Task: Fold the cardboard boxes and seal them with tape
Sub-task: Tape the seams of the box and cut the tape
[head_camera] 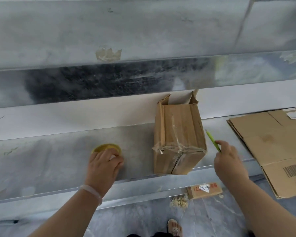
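Scuffed metal shelf (50, 165) bears taped (crumpled) cardboard box (178, 139).

I read even, diffuse daylight with soft, faint shadows. The metal worktop (50, 161) shows hazy glare. The whole frame is slightly blurred, and wide-angle distortion bends straight edges toward the borders.

Box (178, 137) on ledge (50, 159); tape roll (108, 147) left of it, flattened cardboard (272, 147) right.
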{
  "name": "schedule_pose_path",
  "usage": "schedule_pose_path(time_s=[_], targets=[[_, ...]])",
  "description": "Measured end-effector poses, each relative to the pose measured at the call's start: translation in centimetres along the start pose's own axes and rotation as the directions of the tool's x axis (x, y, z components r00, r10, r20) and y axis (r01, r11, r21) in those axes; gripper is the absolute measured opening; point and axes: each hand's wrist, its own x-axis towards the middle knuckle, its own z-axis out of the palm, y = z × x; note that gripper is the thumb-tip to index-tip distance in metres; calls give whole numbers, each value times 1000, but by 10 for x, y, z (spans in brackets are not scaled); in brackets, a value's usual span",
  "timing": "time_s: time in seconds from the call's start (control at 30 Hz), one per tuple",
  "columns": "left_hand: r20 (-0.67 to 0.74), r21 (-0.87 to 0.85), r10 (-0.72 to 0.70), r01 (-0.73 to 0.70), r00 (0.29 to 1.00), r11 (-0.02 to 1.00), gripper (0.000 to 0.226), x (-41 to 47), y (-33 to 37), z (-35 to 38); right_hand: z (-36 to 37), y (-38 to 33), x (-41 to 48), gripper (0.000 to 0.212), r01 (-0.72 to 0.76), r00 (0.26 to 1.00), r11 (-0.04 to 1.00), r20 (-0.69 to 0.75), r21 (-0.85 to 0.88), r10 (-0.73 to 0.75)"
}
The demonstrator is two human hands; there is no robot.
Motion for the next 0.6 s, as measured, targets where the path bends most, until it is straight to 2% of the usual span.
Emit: schedule_pose_path(time_s=[0.13,0.27,0.3,0.33,0.4,0.43,0.5,0.53,0.57,0.6], targets=[[24,74,-69,67,997,995,24,-17,5,8,15,8,27,47,34,988,992,152,-125,-15],[70,168,-20,8,997,986,17,-20,6,4,17,11,34,51,163,977,939,185,-304,-110],[84,170,-8,-6,996,985,20,-21,7,1,15,11,33,51,169,978,942,170,-290,-123],[95,174,-7,-10,995,985,26,-21,7,-2,11,8,29,51,148,983,968,139,-201,-122],[78,143,-57,45,995,989,39,-17,15,-10,0,-2,12,50,72,996,989,49,130,-79],[53,71,-110,106,993,992,44,-11,25,-17,-8,-10,1,48,57,998,952,13,299,-64],[30,-211,-236,237,971,948,52,10,58,-34,-23,-31,-28,49,59,998,831,-21,553,-57],[70,-403,-313,314,947,860,58,24,80,-44,-31,-44,-42,55,60,998,750,-14,659,-68],[168,-593,-384,404,908,696,66,39,103,-53,-38,-58,-54,62,42,997,669,18,742,-81],[296,-735,-430,491,853,468,78,57,126,-63,-43,-71,-61,68,7,992,602,68,798,-102]])
